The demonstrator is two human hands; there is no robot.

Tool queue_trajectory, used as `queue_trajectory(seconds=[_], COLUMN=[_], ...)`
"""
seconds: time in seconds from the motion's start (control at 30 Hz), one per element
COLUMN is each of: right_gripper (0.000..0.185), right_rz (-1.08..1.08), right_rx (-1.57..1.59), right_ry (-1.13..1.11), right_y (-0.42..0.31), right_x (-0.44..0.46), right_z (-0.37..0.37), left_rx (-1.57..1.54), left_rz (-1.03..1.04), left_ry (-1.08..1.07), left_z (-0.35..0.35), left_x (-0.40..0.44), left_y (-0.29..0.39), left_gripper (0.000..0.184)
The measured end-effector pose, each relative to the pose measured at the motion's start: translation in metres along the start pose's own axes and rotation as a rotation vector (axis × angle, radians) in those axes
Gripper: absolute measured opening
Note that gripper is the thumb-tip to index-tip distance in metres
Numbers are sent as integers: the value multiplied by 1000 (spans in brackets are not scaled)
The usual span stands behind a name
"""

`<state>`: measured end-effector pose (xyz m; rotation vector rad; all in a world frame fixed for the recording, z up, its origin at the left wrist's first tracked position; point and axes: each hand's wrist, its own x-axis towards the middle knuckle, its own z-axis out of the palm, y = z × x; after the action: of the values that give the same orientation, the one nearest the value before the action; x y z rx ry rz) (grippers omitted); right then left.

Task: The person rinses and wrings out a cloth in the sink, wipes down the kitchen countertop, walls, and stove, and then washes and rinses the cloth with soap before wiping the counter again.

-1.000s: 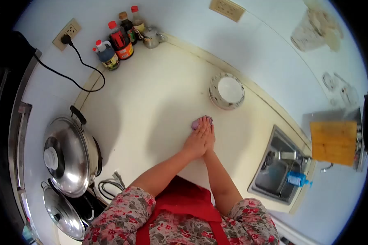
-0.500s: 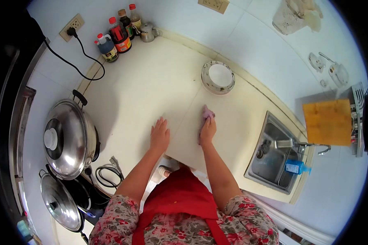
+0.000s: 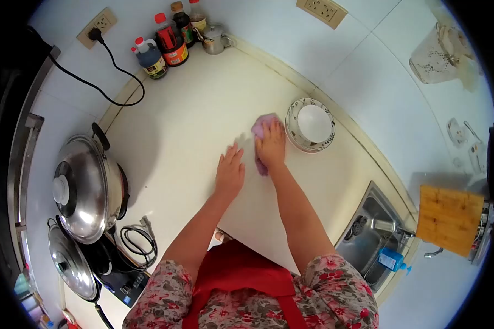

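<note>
My right hand (image 3: 270,146) presses a pale purple cloth (image 3: 262,169) against the cream countertop (image 3: 197,109), and its fingers hold the bunched fabric from above. Part of the cloth is hidden under the palm. Just right of that hand stands a small stack of patterned dishes (image 3: 295,140) with a white bowl (image 3: 314,124) on top. My left hand (image 3: 230,172) is open over the counter to the left of the cloth, fingers stretched out and holding nothing. Whether its palm touches the surface I cannot tell.
A lidded steel pot (image 3: 88,189) and a lidded pan (image 3: 71,263) stand at left, near a coiled cord (image 3: 139,241). Sauce bottles (image 3: 170,44) and a metal pot (image 3: 214,41) line the back corner. A sink (image 3: 368,236) and cutting board (image 3: 449,219) are at right.
My right hand has moved farther across the counter with the cloth, closer to the dishes, its fingers now laid over it. My left hand has shifted forward and right. The camera view has tilted.
</note>
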<state>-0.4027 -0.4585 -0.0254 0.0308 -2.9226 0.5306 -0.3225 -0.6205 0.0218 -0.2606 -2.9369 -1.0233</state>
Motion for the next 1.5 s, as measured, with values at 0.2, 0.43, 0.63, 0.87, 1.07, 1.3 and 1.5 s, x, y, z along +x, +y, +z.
queue_trajectory(seconds=[0.2, 0.43, 0.63, 0.87, 1.07, 1.3, 1.5], right_gripper=[65, 61, 61, 60, 52, 32, 36], right_rz=[-296, -348, -12, 413, 375, 913, 801], right_rx=[120, 207, -13, -238, -229, 229, 546], right_ry=[-184, -384, -160, 147, 60, 269, 376], right_y=[-34, -60, 24, 173, 300, 368, 323], right_x=[-81, -195, -222, -257, -295, -349, -324], right_z=[-6, -46, -67, -102, -163, -211, -214], left_rx=[-110, -161, -95, -112, -105, -73, -182], left_rz=[-77, -24, 95, 234, 314, 317, 235], left_ry=[15, -12, -154, -230, -253, -301, -259], left_z=[3, 12, 54, 90, 130, 200, 230], left_x=[2, -58, -97, -118, -127, -133, -132], left_y=[14, 11, 45, 89, 157, 256, 278], left_gripper=[37, 35, 35, 34, 35, 37, 39])
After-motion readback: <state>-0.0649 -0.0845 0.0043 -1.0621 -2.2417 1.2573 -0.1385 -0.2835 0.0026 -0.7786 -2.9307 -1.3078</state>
